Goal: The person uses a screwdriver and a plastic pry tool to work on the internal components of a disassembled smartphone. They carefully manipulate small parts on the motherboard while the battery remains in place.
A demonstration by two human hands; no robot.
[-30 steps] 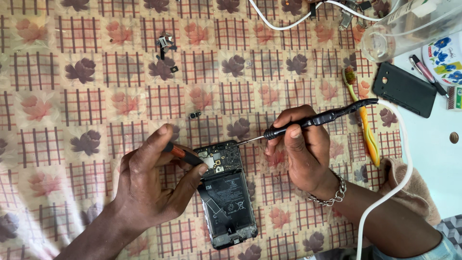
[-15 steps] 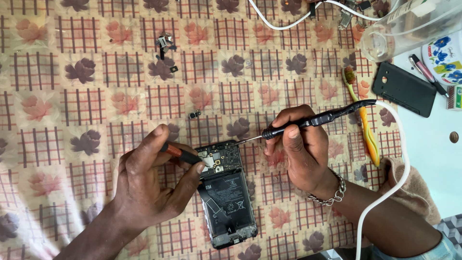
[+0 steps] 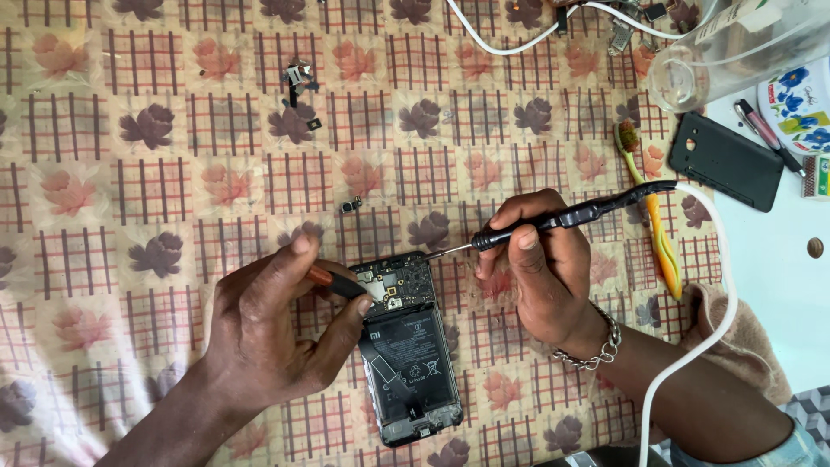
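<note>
The left hand (image 3: 268,333) is gripping a small orange-handled tool (image 3: 333,280) over the opened black phone (image 3: 406,346), lying near-centre on the leaf-patterned surface (image 3: 173,173). The right hand (image 3: 540,268) is clamping its fingers around a black soldering pen (image 3: 562,218), tip touching the phone's far edge. A yellow toothbrush (image 3: 653,216) and black phone cover (image 3: 726,161) are lying far right, clear.

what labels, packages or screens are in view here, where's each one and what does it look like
Battery label: on the black battery in the opened phone at centre bottom, white markings on black.
Clear plastic container: top right, lying on its side, with a pale label strip.
Round floral item: right edge, white with blue flowers.
Small package: far right edge, cut off, red and green print.
No lit screen in view.
</note>
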